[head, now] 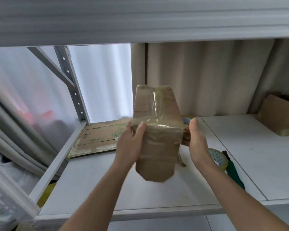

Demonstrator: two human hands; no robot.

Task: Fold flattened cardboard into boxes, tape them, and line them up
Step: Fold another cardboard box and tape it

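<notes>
A creased brown cardboard box (pixel 155 135), banded with glossy clear tape, is gripped above the white shelf (pixel 93 185) by the left hand (pixel 132 142) and the right hand (pixel 197 142). Tape rolls (pixel 218 158) and flattened cardboard (pixel 97 139) are seen beyond.

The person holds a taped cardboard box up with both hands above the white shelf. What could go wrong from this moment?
1. The box is held in the air by the left hand and right hand at its sides only; it may slip.
2. The lower flaps hang open, so they might catch on the tape roll when the box is set down on the shelf.
</notes>
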